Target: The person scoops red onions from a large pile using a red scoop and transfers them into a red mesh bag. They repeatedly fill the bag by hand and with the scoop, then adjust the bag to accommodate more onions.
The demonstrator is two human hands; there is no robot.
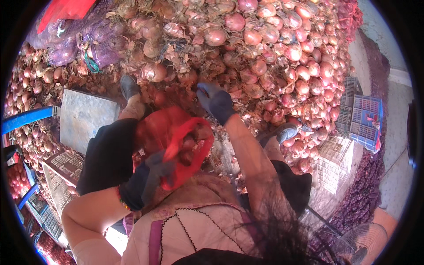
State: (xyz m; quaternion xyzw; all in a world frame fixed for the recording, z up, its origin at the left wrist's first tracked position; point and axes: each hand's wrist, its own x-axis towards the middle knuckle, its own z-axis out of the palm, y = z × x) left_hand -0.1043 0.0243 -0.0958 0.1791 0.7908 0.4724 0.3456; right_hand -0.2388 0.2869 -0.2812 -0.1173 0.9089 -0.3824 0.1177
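Observation:
My left hand (150, 175), in a dark glove, grips the rim of a red mesh bag (155, 129). The bag lies between my legs with its mouth facing up, and several onions (188, 145) show inside. My right hand (217, 102), also gloved, is over the near edge of a large heap of red onions (255, 66). Its fingers are blurred and point away from me; whether they hold anything is not visible. Loose dry skins are strewn around the onions below it.
At left stands a metal platform (87, 119) with a blue post (29, 119). Filled purple mesh sacks (99, 49) lie at upper left. A white plastic crate (334, 162) and a blue crate (366, 121) are at right, with a wire-guarded fan (361, 241) at lower right.

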